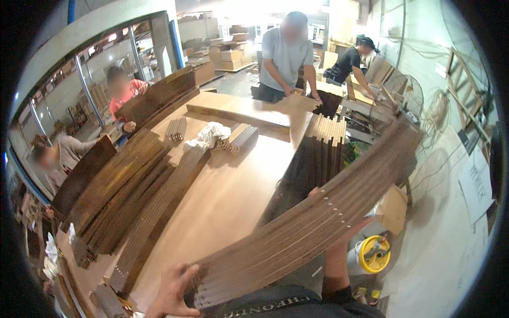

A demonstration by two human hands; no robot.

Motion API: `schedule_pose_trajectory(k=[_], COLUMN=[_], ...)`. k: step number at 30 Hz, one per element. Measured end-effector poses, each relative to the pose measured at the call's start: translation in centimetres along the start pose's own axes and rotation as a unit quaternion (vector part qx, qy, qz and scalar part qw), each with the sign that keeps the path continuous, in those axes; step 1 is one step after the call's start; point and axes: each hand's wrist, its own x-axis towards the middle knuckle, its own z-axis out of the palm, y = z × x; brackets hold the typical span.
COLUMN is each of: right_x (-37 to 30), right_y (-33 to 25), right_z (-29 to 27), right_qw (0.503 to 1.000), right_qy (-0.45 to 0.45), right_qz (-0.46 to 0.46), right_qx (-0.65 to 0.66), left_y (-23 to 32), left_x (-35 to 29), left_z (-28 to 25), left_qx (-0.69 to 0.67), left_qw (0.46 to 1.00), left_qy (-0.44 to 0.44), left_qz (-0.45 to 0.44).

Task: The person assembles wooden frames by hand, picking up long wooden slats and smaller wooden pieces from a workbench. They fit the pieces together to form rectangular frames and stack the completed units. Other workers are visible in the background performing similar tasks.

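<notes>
A long bundle of dark brown wooden boards slants across in front of me, from low in the middle up to the far right. My left hand grips its near end, thumb over the top corner. Under the bundle's middle, my right hand holds it from below; fingertips show over the far edge, and the boards hide the rest of that hand. The bundle lies partly above a light wooden worktable, off its right side. Small pale dots mark the boards' edges near my right hand.
Stacked dark boards and a white cloth lie on the table. More boards stand along its right side. A yellow-rimmed bucket and a fan are at right. Other people work across and left of the table.
</notes>
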Motion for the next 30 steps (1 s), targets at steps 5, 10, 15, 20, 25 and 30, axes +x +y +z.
schedule_pose_trajectory(k=[5, 10, 15, 20, 25, 30], right_x=[8.6, 13.3, 18.4, 24.6, 33.6, 42.4], right_y=[-2.5, -4.3, -5.8, -8.4, -8.3, -6.0], right_z=[2.7, 2.3, 3.5, 0.5, -2.7, -5.6], right_qw=[0.984, 0.928, 0.835, 0.751, 0.838, 0.827], right_qy=[0.027, 0.133, 0.201, 0.180, 0.089, 0.135], right_qz=[-0.159, -0.316, -0.468, -0.588, -0.524, -0.527], right_qx=[-0.076, -0.146, -0.208, -0.240, -0.122, -0.144], left_y=[-1.4, -4.5, -10.9, -14.7, -12.4, -11.5], left_x=[12.5, 20.7, 28.0, 34.7, 41.7, 48.7], left_z=[-2.1, -4.4, 0.4, 12.2, 18.0, 21.7], left_qx=[0.090, 0.174, -0.102, -0.034, 0.087, 0.124], left_qw=[0.988, 0.950, 0.907, 0.962, 0.969, 0.955], left_qy=[0.031, 0.240, 0.409, 0.187, 0.080, 0.161], left_qz=[0.121, 0.101, 0.010, -0.195, -0.215, -0.216])
